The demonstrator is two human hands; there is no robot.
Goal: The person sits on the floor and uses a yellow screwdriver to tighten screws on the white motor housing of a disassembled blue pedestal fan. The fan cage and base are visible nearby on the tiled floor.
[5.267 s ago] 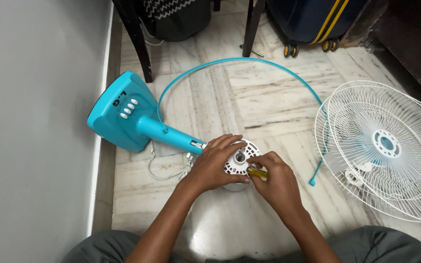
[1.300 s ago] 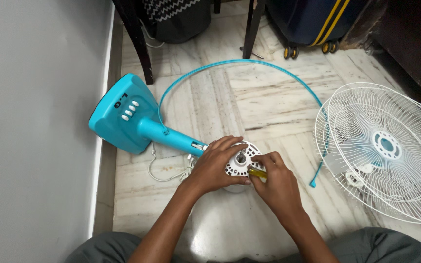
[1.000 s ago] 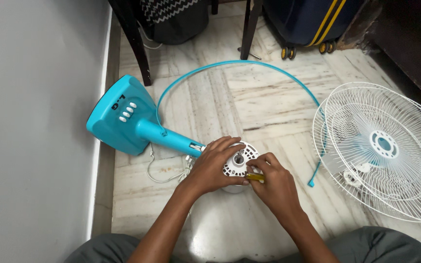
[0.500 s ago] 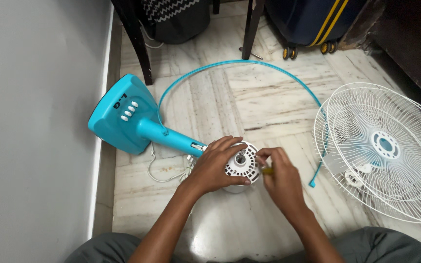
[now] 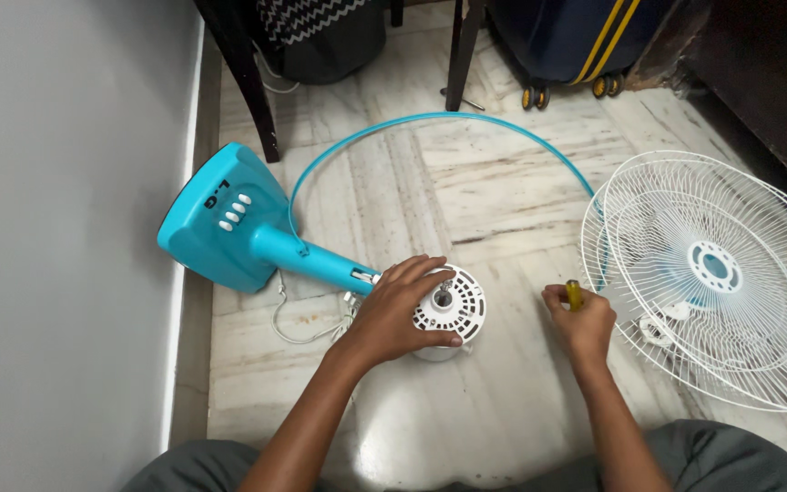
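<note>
The white motor housing (image 5: 448, 312) stands on the marble floor (image 5: 503, 210), the left hand (image 5: 392, 310) clamped over its near side. The right hand (image 5: 581, 319), beside the housing, is closed on a yellow-handled screwdriver (image 5: 573, 293). A slack hold could let the housing tip and tug its white cord (image 5: 307, 330). The turquoise fan base (image 5: 225, 219), turquoise guard ring (image 5: 439, 137) and white fan grilles (image 5: 717, 273) crowd around it.
</note>
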